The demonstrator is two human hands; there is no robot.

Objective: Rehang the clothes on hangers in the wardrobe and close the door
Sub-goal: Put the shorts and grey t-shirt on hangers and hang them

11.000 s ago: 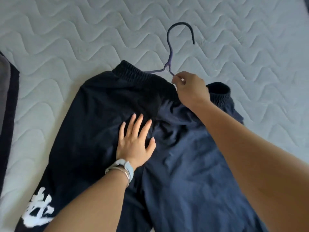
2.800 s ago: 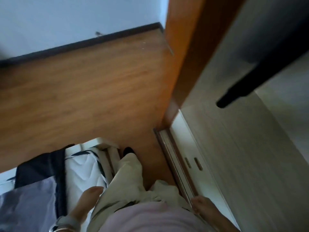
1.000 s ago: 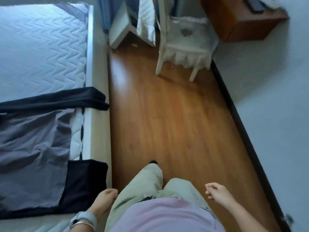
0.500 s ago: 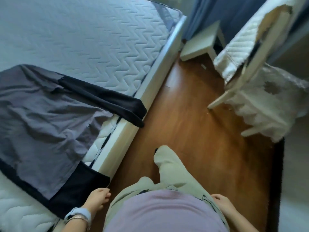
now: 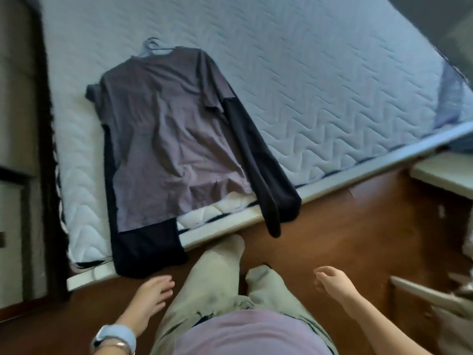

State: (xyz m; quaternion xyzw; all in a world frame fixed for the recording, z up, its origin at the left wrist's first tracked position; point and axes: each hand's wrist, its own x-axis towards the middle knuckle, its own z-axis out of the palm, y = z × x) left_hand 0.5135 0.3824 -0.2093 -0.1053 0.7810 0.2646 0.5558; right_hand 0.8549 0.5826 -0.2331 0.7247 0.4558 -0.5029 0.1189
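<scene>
The view was smeared, its edges hard to read. Only the hook of a pale lilac hanger showed past the collar of the grey long-sleeved top with black sleeves, which lay flat on the white quilted mattress, one sleeve drooping over the edge. The left hand hung with fingers loosely straight, holding nothing. The right hand was loosely curled and also empty. Both were above the brown wooden floor.
</scene>
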